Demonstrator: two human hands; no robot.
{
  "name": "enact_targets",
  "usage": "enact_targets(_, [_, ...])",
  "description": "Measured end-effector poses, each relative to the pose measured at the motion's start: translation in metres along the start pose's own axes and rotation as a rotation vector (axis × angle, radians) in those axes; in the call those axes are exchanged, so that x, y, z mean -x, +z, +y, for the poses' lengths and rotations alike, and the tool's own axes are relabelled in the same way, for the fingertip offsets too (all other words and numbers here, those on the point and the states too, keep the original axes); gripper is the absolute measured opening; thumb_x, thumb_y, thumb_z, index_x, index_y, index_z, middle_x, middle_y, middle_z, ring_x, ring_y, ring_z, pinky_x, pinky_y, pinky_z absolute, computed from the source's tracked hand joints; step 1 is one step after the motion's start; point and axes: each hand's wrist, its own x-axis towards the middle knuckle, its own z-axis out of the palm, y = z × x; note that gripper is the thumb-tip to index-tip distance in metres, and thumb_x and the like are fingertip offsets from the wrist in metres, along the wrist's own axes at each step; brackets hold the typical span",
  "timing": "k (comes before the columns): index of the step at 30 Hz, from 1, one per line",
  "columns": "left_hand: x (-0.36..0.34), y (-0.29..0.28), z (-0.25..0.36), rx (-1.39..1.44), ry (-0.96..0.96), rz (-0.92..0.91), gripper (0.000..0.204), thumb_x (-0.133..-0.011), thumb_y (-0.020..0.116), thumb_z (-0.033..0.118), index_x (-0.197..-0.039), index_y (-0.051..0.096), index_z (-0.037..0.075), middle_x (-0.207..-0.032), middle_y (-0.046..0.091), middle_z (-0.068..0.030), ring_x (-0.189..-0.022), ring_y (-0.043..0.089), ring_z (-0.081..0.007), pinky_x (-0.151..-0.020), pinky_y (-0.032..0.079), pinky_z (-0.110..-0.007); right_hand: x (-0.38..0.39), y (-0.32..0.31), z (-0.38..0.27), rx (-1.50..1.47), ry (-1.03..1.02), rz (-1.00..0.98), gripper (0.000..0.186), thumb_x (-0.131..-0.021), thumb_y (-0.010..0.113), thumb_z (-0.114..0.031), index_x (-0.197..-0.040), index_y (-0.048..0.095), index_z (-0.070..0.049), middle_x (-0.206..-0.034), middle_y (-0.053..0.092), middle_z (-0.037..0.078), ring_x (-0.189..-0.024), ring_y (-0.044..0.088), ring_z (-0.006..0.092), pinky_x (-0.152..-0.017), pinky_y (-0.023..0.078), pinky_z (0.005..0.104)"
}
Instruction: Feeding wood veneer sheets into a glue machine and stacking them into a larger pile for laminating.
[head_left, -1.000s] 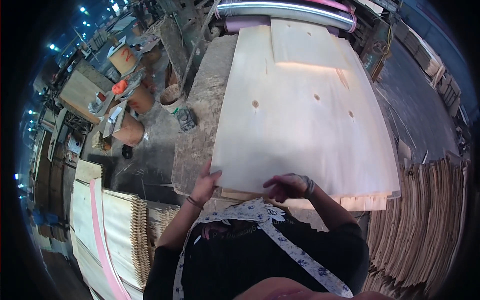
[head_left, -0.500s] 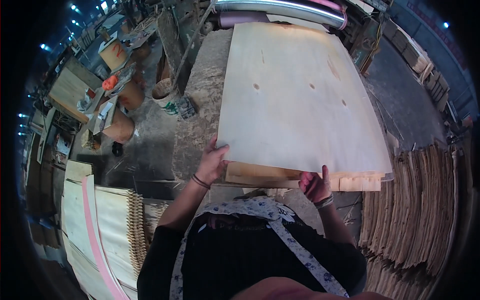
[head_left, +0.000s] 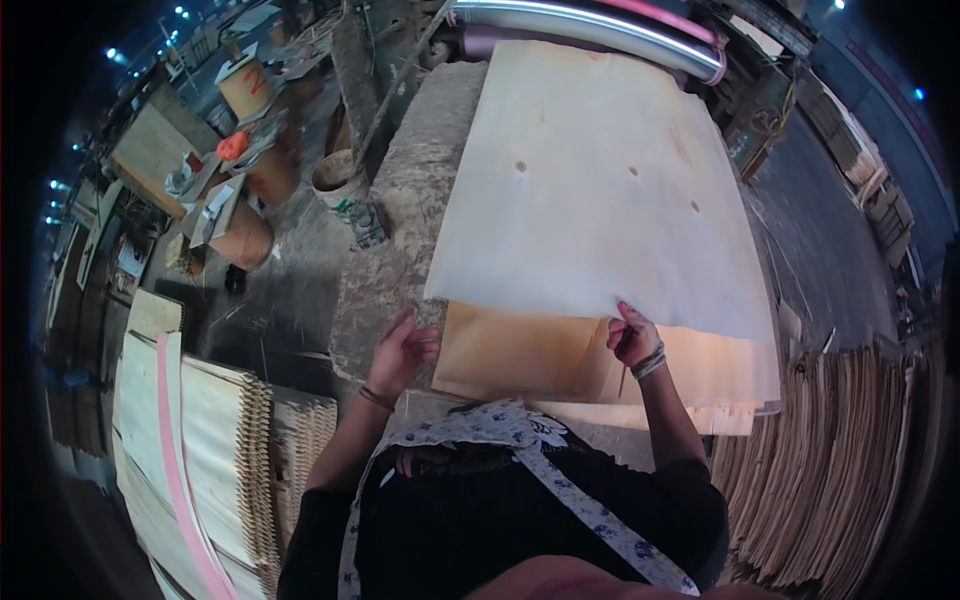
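A large pale wood veneer sheet (head_left: 580, 230) with small knots lies on a stack, with orange-tan veneer (head_left: 510, 350) exposed along its near edge. My left hand (head_left: 408, 348), fingers loosely bent and apart, hovers beside the stack's left corner, holding nothing. My right hand (head_left: 632, 336) is at the pale sheet's near edge, fingers mostly curled and one digit raised; whatever it may grip is hidden.
Metal and pink rollers (head_left: 590, 30) span the far end. A rough ledge (head_left: 400, 200) borders the left side, beside a bucket (head_left: 335, 175) and cardboard drums (head_left: 240, 235). Veneer piles stand at lower left (head_left: 190, 450) and lower right (head_left: 810, 460).
The top sheet moved forward, covering the smaller far piece, then shifted enough to expose more tan veneer at the near edge. My left hand has let go of its corner.
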Motion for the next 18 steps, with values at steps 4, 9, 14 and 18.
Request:
enact_targets(4, [0.007,-0.003,-0.015,-0.027,-0.003,0.148,0.038,-0.093,0.05,0.023,-0.129,0.044,0.011,-0.096,0.065,-0.0129,-0.078,0.064,-0.0208,-0.069,0.052,-0.033,-0.072,-0.001,-0.034,-0.006,-0.053,0.008,0.01,-0.091,0.045,-0.026,-0.092,0.053,-0.02,-0.066,0.048,0.004,-0.05,0.037,0.0151,-0.049,0.034,0.0272])
enact_targets(9, [0.017,-0.009,-0.033,-0.111,0.013,0.222,0.036,-0.091,0.053,0.02,-0.125,0.05,0.009,-0.094,0.065,-0.0109,-0.076,0.062,-0.0185,-0.069,0.051,-0.032,-0.197,0.003,-0.088,0.015,0.015,-0.287,0.011,-0.092,0.047,-0.028,-0.091,0.054,-0.018,-0.066,0.052,0.002,-0.052,0.046,0.014,-0.049,0.041,0.028])
enact_targets(14, [0.004,-0.022,-0.066,-0.782,0.299,0.263,0.039,-0.084,0.061,0.018,-0.12,0.055,0.004,-0.086,0.063,-0.0102,-0.069,0.057,-0.0193,-0.067,0.048,-0.031,-0.233,0.014,-0.069,-0.037,-0.187,0.052,0.028,-0.092,0.051,-0.034,-0.111,0.052,-0.014,-0.101,0.066,0.007,-0.086,0.063,0.0199,-0.074,0.05,0.0355])
enact_targets(18, [-0.014,-0.036,-0.09,-1.3,0.57,0.192,0.045,-0.079,0.065,0.02,-0.117,0.055,0.0,-0.084,0.063,-0.0147,-0.071,0.059,-0.0246,-0.067,0.048,-0.033,-0.161,0.017,-0.038,0.179,0.009,-0.21,0.039,-0.089,0.054,-0.036,-0.12,0.05,-0.012,-0.109,0.062,0.01,-0.087,0.062,0.0219,-0.077,0.05,0.0379])
